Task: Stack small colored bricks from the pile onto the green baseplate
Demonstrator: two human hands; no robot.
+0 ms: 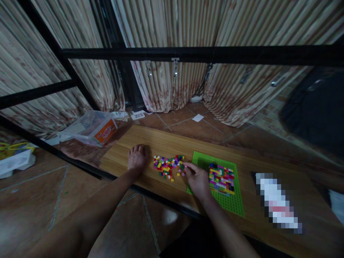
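Observation:
My left hand [138, 157] rests on the wooden table left of a loose heap of small coloured bricks [166, 165]. Its fingers look curled in, and nothing shows in them. At the right edge of the heap, my right hand [198, 179] pinches with thumb and forefinger what looks like a small toy brick [185, 166], mostly covered by the fingertips. Behind that hand lies a green studded baseplate [236, 204]. On it stands a block of many-coloured bricks [221, 179] fitted closely together, partly screened by my right hand.
The long wooden table [161, 138] has a dark front edge. A blurred white packet [278, 204] lies toward its right end. On the floor to the left stands a clear plastic bin [94, 127] with an orange label. A black metal bar [172, 53] crosses before the curtains.

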